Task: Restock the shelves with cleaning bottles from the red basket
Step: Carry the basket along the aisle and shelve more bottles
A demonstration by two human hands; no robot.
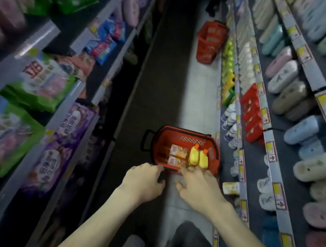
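- Nearest, my two bare forearms reach down the aisle. The left hand sits at the near rim of the red plastic mesh basket on the floor, fingers curled over something dark there. I cannot tell whether they clasp it.
- The right hand is alongside, fingers spread and holding nothing, tips over the basket's near right corner.
- Just past those tips lie two yellow plastic bottles with orange caps, side by side in the basket's right half. Touching the fingertips or just short: too close to call.
- Key relation: the bottles lie straight ahead of the right hand, bases toward it and caps pointing away. Their long axis runs along the aisle, in line with the reach. The right hand is the nearer. The left hand sits nearer the orange printed cartons in the basket's left half.
- Judgement: next is a short forward reach and a wrap round one bottle's body from the base end.
- To the right, grey metal shelf rails carry rows of soft pastel slippers.
- Further on, a low shelf holds yellow and green bottles. That is likely the restock spot, though I am guessing.
- Farthest is a second red basket, on the floor beside that shelving.
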